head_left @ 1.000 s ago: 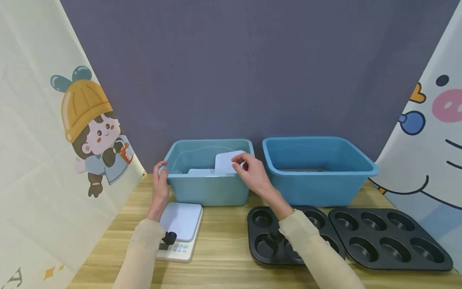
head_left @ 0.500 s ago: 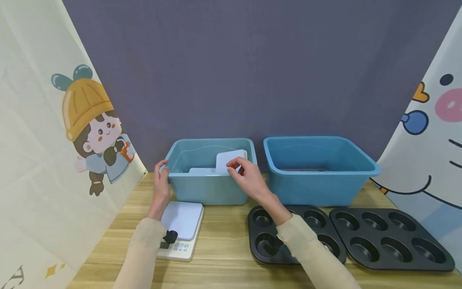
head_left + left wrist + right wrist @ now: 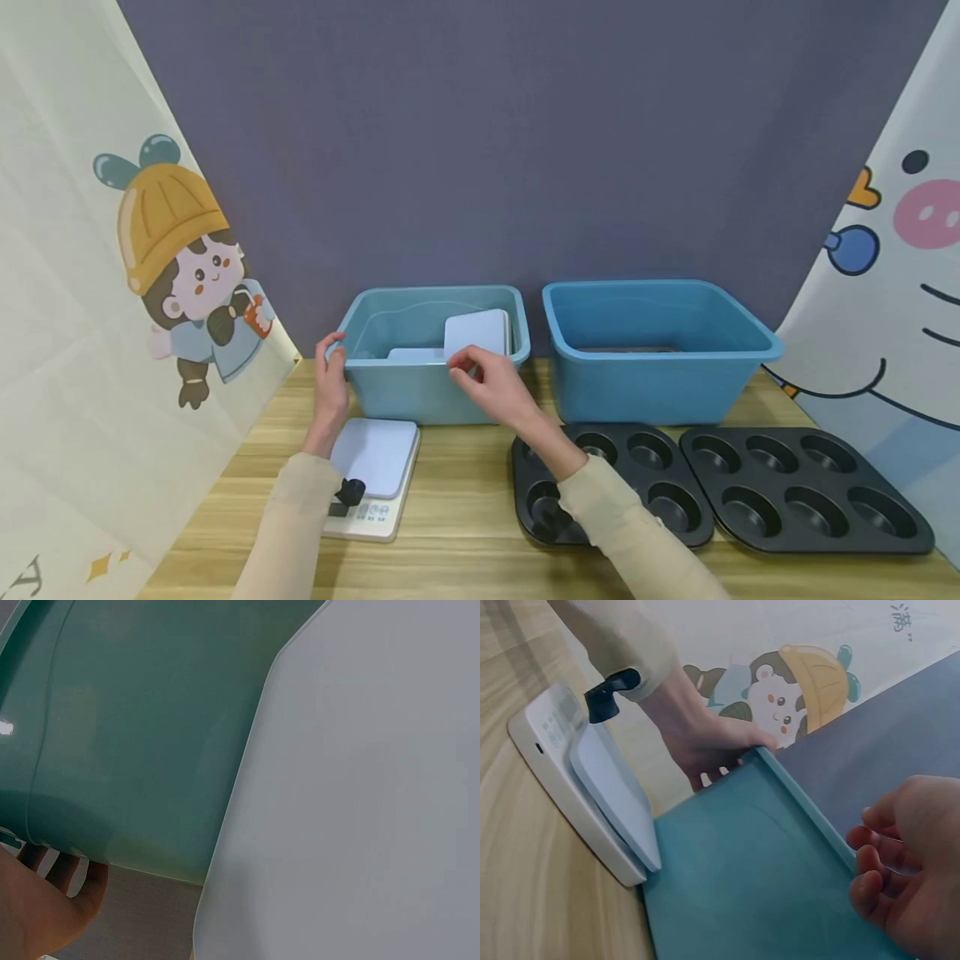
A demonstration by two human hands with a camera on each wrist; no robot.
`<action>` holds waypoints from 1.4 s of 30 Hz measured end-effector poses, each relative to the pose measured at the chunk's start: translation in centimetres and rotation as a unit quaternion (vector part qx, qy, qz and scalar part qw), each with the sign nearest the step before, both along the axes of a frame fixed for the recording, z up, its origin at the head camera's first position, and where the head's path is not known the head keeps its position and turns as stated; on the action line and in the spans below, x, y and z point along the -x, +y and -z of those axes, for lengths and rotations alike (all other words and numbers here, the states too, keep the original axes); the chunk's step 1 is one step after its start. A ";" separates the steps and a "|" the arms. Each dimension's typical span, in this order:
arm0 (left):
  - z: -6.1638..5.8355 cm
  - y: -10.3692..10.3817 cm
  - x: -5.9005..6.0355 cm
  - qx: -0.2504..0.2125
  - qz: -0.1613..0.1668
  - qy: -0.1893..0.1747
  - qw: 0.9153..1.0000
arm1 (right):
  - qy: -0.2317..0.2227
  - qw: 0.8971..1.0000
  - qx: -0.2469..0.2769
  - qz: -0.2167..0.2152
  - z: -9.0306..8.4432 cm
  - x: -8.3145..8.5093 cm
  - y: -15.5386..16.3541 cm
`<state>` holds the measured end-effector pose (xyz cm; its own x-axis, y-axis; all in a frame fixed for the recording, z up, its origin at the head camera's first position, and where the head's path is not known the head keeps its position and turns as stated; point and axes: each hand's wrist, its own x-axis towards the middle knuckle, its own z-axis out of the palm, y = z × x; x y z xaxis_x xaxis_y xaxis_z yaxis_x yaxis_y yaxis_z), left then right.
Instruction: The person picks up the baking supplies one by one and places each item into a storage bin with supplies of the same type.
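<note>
My left hand (image 3: 331, 367) grips the left front corner of the left blue bin (image 3: 420, 392); the right wrist view shows the same hold, left hand (image 3: 709, 742) on the bin (image 3: 742, 885). Over the bin's front rim hovers my right hand (image 3: 480, 379), its fingers (image 3: 881, 859) loosely curled with nothing in them. Just behind it a white flat scale (image 3: 477, 332) leans upright inside the bin, beside another pale flat piece (image 3: 415, 354). The left wrist view is filled by the bin wall (image 3: 135, 735) and a white platform (image 3: 360, 787).
A white kitchen scale (image 3: 372, 477) lies on the wooden table (image 3: 465, 533) in front of the left bin. A second blue bin (image 3: 652, 358) stands to the right. Two black muffin pans (image 3: 609, 483) (image 3: 802, 492) lie before it. Printed cloth hangs at both sides.
My right hand has let go of the white scale's top edge and drawn back left and down to the bin's front rim. The scale now leans inside the bin. The left hand kept its hold.
</note>
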<state>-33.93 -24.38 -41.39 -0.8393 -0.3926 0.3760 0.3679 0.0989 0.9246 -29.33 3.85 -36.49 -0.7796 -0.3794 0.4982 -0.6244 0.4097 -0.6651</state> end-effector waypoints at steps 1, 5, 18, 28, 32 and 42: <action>0.0 0.0 0.0 0.000 -0.001 0.002 1.000 | -0.001 1.000 -0.003 -0.001 0.2 0.0 -0.2; 0.0 0.1 -0.1 0.003 0.002 -0.001 1.000 | -0.007 1.000 -0.012 -0.010 0.8 -0.2 -0.8; -2.8 1.4 -2.3 0.016 0.022 -0.024 0.999 | -0.071 0.997 -0.032 -0.022 3.1 -0.4 -2.2; -2.3 1.2 -2.5 0.002 0.008 -0.015 1.000 | -0.120 0.992 -0.034 -0.024 5.1 -0.4 -3.5; -2.2 1.1 -2.6 0.009 0.013 -0.020 1.000 | -0.139 0.989 -0.044 -0.011 6.1 -0.4 -4.1; -2.6 1.1 -2.9 0.006 0.009 -0.017 1.000 | -0.197 0.980 -0.025 -0.004 8.0 -0.7 -5.6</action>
<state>-31.08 -23.25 -38.81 -0.8587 -0.3726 0.3519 0.3387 0.1026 0.9353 -28.60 -1.70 -44.52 -0.9045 -0.4026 0.1408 -0.3273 0.4438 -0.8342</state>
